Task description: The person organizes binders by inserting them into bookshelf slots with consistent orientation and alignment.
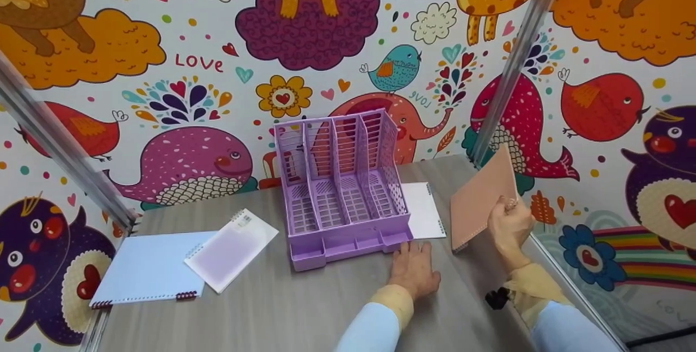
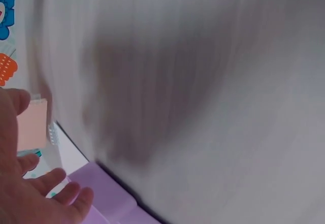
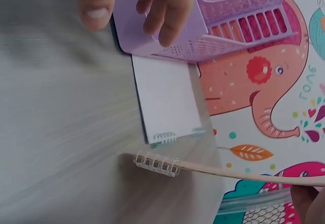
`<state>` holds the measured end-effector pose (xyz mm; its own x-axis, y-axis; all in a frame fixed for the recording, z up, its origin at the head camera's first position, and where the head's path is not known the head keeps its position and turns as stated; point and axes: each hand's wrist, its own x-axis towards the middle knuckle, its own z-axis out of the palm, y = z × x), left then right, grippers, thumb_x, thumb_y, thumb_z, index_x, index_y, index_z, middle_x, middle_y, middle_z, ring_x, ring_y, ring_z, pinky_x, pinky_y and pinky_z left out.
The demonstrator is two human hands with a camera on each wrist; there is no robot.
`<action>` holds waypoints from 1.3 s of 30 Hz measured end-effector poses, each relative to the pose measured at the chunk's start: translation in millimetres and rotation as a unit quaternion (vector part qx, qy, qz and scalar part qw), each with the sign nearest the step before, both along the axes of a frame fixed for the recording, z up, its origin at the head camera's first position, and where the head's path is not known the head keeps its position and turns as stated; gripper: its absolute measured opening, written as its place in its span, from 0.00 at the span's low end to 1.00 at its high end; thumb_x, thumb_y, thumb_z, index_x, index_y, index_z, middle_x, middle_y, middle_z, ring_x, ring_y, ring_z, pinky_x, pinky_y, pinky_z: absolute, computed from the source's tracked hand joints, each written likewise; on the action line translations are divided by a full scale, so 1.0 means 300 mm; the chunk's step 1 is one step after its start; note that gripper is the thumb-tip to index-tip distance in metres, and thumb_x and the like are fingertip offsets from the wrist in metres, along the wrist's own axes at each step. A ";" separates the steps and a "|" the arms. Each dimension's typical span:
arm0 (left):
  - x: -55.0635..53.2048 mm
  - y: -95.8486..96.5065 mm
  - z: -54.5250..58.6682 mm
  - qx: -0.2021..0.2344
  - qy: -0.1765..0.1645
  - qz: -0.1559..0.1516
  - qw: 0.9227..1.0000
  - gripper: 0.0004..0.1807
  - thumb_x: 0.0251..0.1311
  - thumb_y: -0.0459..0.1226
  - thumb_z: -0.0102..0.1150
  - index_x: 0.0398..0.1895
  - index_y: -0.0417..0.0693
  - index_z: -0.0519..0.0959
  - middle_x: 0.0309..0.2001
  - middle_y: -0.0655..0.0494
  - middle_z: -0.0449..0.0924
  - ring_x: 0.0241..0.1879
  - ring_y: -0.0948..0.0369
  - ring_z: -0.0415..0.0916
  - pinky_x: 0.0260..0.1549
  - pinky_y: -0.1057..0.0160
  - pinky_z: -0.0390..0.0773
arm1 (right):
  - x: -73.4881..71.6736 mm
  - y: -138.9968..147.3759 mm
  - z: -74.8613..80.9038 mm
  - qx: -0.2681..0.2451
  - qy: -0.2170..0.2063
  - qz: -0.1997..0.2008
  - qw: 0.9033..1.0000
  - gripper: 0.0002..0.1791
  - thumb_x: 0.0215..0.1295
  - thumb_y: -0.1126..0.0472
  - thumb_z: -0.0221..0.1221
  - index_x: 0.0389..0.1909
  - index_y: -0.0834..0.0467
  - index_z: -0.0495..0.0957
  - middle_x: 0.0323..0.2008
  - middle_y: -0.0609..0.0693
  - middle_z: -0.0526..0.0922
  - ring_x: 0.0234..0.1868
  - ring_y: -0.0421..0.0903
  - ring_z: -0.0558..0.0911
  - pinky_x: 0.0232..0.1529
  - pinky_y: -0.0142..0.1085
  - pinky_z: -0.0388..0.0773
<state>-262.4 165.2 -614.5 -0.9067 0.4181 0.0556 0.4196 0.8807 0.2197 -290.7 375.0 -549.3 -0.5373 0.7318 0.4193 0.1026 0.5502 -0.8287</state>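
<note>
1. Plainly, we find the peach notebook [image 1: 478, 199] at the table's right side, raised on edge and leaning, its coil [image 3: 157, 164] low and turned toward the table [image 1: 261, 319]. Whether that coil touches the surface, we cannot quite tell from the wrist view.

2. Our right hand [image 1: 511, 227] grips the notebook near its outer edge, fingers curled round it. We judge that holding the edge away from the coil pinches cover and pages together, so the leaves have little chance to fan out.

3. Our left hand [image 1: 414, 269] is spread, palm down, fingers fairly straight and holding nothing, its tips at the rack's near right corner. It may be there to brace the rack, though contact is hard to confirm.

4. The purple rack [image 1: 353, 232] stands upright, its tall slots [image 1: 329, 210] facing us and its back toward the wall [image 1: 337, 77]. That placing, we think, leaves the slots easy to reach from this side.

5. Just right of the rack, we see a white pad [image 1: 425, 210] lying flat, coil outward, partly hidden by the rack.

6. Farther left, a lilac pad [image 1: 234, 254] overlaps a blue notebook [image 1: 152, 270], so both share one patch of table, well apart from our hands.
</note>
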 end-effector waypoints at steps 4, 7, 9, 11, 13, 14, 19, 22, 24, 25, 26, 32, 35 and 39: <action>0.002 0.009 0.008 0.010 0.000 0.004 1.000 0.35 0.66 0.58 0.71 0.72 0.57 0.78 0.64 0.54 0.84 0.64 0.54 0.79 0.61 0.52 0.84 | 0.006 -0.025 0.022 0.025 0.029 0.004 0.999 0.19 0.78 0.62 0.60 0.22 0.61 0.72 0.16 0.40 0.66 0.28 0.52 0.69 0.35 0.42 0.65; 0.003 0.016 0.014 0.016 0.001 0.002 1.000 0.37 0.65 0.57 0.71 0.75 0.56 0.76 0.65 0.53 0.84 0.64 0.53 0.80 0.61 0.51 0.85 | 0.013 -0.049 0.039 0.033 0.042 0.008 0.999 0.17 0.76 0.63 0.61 0.24 0.62 0.76 0.18 0.47 0.74 0.27 0.47 0.69 0.34 0.37 0.64; 0.002 0.021 0.019 0.018 -0.002 0.000 1.000 0.39 0.65 0.56 0.70 0.77 0.55 0.75 0.67 0.53 0.84 0.65 0.53 0.80 0.61 0.52 0.86 | 0.021 -0.066 0.052 0.033 0.047 0.013 0.998 0.16 0.77 0.64 0.62 0.25 0.62 0.78 0.20 0.51 0.77 0.27 0.44 0.69 0.32 0.34 0.64; -0.001 0.023 0.024 0.019 -0.004 0.000 1.000 0.41 0.66 0.56 0.70 0.80 0.54 0.72 0.69 0.52 0.83 0.66 0.52 0.80 0.62 0.52 0.86 | 0.026 -0.087 0.064 0.035 0.054 0.020 0.998 0.16 0.77 0.64 0.62 0.25 0.62 0.77 0.20 0.53 0.77 0.27 0.44 0.69 0.31 0.32 0.63; -0.004 0.025 0.031 0.022 -0.002 0.003 1.000 0.42 0.65 0.55 0.70 0.80 0.54 0.71 0.68 0.52 0.83 0.65 0.52 0.81 0.61 0.53 0.87 | 0.031 -0.106 0.077 0.042 0.063 0.028 0.997 0.17 0.77 0.65 0.62 0.24 0.63 0.75 0.20 0.54 0.75 0.27 0.45 0.69 0.30 0.31 0.61; -0.006 0.026 0.034 0.024 -0.004 0.007 1.000 0.42 0.66 0.56 0.70 0.81 0.54 0.71 0.68 0.52 0.83 0.65 0.52 0.81 0.61 0.53 0.87 | 0.034 -0.116 0.083 0.044 0.067 0.035 0.996 0.18 0.77 0.65 0.62 0.24 0.64 0.74 0.20 0.56 0.72 0.27 0.46 0.68 0.30 0.31 0.60; -0.017 0.033 0.043 0.053 0.002 0.026 0.998 0.46 0.65 0.56 0.73 0.84 0.54 0.68 0.69 0.50 0.81 0.64 0.52 0.82 0.59 0.53 0.88 | 0.051 -0.166 0.115 0.052 0.084 0.055 0.994 0.17 0.76 0.67 0.64 0.24 0.66 0.75 0.19 0.58 0.76 0.26 0.40 0.68 0.30 0.27 0.60; -0.022 0.039 0.040 0.084 0.011 0.035 0.996 0.49 0.65 0.55 0.74 0.86 0.54 0.64 0.72 0.48 0.79 0.63 0.50 0.84 0.57 0.53 0.89 | 0.059 -0.188 0.132 0.059 0.098 0.071 0.991 0.23 0.76 0.70 0.64 0.19 0.60 0.69 0.16 0.47 0.66 0.23 0.39 0.63 0.28 0.29 0.57; -0.024 0.042 0.039 0.109 0.017 0.041 0.993 0.51 0.65 0.54 0.75 0.87 0.54 0.62 0.73 0.46 0.77 0.60 0.49 0.86 0.54 0.53 0.90 | 0.063 -0.202 0.144 0.066 0.112 0.085 0.988 0.25 0.76 0.70 0.65 0.18 0.58 0.66 0.16 0.41 0.61 0.22 0.38 0.60 0.27 0.29 0.54; -0.025 0.042 0.037 0.121 0.017 0.045 0.991 0.52 0.64 0.53 0.75 0.88 0.53 0.61 0.74 0.45 0.76 0.59 0.48 0.87 0.52 0.53 0.91 | 0.063 -0.209 0.149 0.067 0.119 0.092 0.986 0.25 0.76 0.70 0.65 0.18 0.57 0.67 0.16 0.40 0.61 0.21 0.37 0.61 0.26 0.29 0.54; -0.026 0.042 0.035 0.133 0.019 0.048 0.990 0.53 0.63 0.52 0.76 0.88 0.53 0.61 0.74 0.44 0.75 0.57 0.47 0.88 0.51 0.53 0.91 | 0.063 -0.216 0.154 0.069 0.126 0.101 0.984 0.25 0.76 0.70 0.65 0.18 0.59 0.67 0.16 0.41 0.62 0.21 0.36 0.60 0.25 0.28 0.54; -0.036 0.040 0.032 0.187 0.004 0.059 0.980 0.57 0.61 0.43 0.79 0.90 0.50 0.56 0.80 0.39 0.70 0.45 0.45 0.92 0.45 0.53 0.93 | 0.065 -0.263 0.179 0.068 0.156 0.138 0.976 0.18 0.77 0.69 0.66 0.24 0.70 0.77 0.16 0.56 0.73 0.22 0.33 0.65 0.25 0.24 0.56; -0.037 0.038 0.035 0.212 -0.006 0.056 0.976 0.57 0.61 0.38 0.77 0.90 0.50 0.55 0.81 0.39 0.68 0.44 0.45 0.92 0.45 0.52 0.93 | 0.068 -0.282 0.190 0.070 0.156 0.151 0.974 0.14 0.77 0.69 0.66 0.29 0.72 0.81 0.18 0.57 0.76 0.23 0.34 0.68 0.24 0.24 0.57; -0.039 0.036 0.043 0.251 -0.005 0.052 0.967 0.56 0.60 0.32 0.76 0.90 0.51 0.57 0.80 0.41 0.69 0.49 0.44 0.92 0.49 0.51 0.93 | 0.074 -0.303 0.207 0.073 0.162 0.162 0.971 0.06 0.75 0.70 0.67 0.41 0.73 0.87 0.27 0.62 0.88 0.26 0.30 0.74 0.26 0.19 0.65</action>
